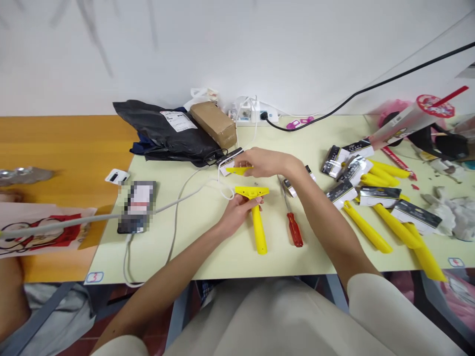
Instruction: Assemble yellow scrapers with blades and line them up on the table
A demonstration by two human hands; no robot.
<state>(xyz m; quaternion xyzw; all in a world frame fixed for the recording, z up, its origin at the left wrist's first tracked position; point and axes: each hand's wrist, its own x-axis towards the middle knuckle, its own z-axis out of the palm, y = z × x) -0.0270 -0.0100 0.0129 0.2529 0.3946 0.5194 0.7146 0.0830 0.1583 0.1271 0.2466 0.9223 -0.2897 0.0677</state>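
Note:
My left hand (235,215) is closed around the neck of a yellow T-shaped scraper (260,232), its wide head facing away from me and its handle pointing toward me. Just beyond it, my right hand (258,160) pinches a small flat yellow plate (239,171). Behind those fingers lies a black-and-white packaging card (228,160), partly covered by the hand. A screwdriver (295,230) with a red handle rests on the table to the right of the scraper. Another card pack (291,188) is half hidden under my right forearm.
Several yellow scrapers (367,230) with cards lie at the right, near a tilted drink cup (404,118). A black plastic parcel (159,131), a cardboard box (213,121) and a power strip (256,116) stand along the wall. A phone (137,205) and white cables are at left.

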